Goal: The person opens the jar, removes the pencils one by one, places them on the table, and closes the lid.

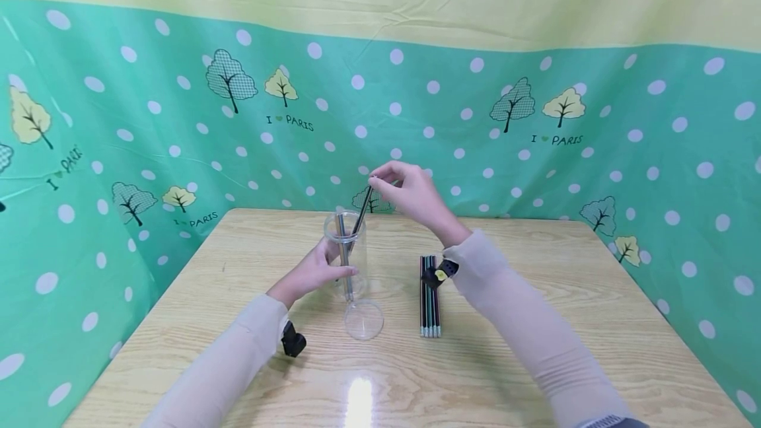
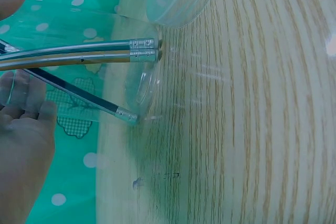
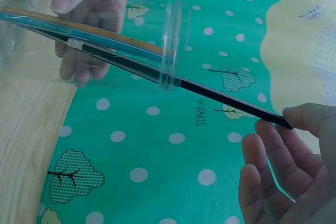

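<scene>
My left hand (image 1: 310,274) grips a clear plastic jar (image 1: 360,261) around its side; the jar stands upright on the table. My right hand (image 1: 416,198) is above the rim, pinching the upper end of a black pencil (image 3: 231,101) between thumb and fingertips. That pencil slants down through the jar's mouth, its silver eraser end inside and above the base. Within the jar lean a teal pencil (image 2: 105,47), an orange-yellow pencil (image 2: 105,58) and another dark pencil (image 2: 79,93), eraser ends down.
A round clear lid (image 1: 364,320) lies on the table in front of the jar. To its right, several dark pencils (image 1: 431,312) lie side by side under the right wrist. The wooden table (image 1: 535,322) meets a green dotted cloth (image 1: 416,94) behind.
</scene>
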`<state>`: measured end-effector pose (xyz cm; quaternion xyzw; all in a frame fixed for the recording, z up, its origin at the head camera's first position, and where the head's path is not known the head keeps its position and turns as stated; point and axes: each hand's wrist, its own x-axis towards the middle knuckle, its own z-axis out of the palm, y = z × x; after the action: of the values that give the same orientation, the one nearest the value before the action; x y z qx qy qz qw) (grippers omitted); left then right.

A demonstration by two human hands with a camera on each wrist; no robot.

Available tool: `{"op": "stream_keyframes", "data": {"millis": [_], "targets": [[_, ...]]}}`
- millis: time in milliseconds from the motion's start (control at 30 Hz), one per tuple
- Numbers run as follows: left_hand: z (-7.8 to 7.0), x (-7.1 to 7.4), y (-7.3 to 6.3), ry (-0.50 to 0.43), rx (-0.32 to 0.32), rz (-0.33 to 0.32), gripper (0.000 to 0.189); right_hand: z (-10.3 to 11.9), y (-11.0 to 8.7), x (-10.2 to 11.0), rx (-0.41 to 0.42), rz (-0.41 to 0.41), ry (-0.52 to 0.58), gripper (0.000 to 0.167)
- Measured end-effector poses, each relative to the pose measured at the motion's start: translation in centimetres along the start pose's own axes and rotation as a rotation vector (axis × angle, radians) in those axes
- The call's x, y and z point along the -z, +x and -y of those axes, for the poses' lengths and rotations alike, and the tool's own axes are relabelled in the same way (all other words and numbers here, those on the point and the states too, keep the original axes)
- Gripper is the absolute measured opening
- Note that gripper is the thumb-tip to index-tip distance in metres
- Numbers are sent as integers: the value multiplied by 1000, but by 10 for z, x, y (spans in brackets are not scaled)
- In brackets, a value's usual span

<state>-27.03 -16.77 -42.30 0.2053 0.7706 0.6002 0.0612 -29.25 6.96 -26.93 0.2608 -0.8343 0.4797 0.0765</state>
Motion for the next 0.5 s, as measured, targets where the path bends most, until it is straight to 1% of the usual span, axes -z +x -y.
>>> {"op": "stream_keyframes", "data": {"millis": [167,500], "targets": [[1,0,1,-7,3,4,86,4,-2,6,36,-41,-12,21],[-2,-1,0,-11,7,3,87,6,-3,15,83,-70,-19,22]]}}
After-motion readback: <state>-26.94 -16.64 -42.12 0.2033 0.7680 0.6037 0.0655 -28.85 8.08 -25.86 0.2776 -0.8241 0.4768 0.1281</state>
